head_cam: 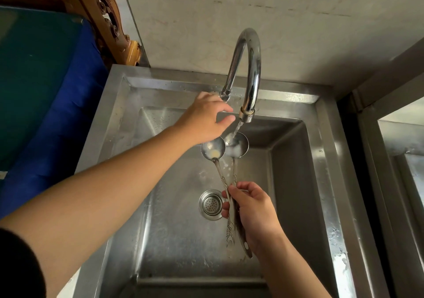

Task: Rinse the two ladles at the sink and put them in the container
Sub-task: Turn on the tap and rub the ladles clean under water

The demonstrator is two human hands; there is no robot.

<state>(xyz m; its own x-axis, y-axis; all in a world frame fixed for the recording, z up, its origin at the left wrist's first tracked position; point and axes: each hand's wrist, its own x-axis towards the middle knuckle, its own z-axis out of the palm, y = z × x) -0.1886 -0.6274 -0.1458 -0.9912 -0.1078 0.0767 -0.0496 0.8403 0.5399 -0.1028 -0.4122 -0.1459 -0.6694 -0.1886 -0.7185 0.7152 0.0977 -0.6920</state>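
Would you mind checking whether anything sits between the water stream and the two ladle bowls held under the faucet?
Nothing visible blocks it. Water from the faucet falls straight into the right ladle; the left ladle sits beside the stream. The left hand is behind, at the tap; the right hand holds both handles.

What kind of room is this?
Probably a kitchen washing-up spot: a steel sink with a drain strainer, a curved tap running water, and two ladles being rinsed.
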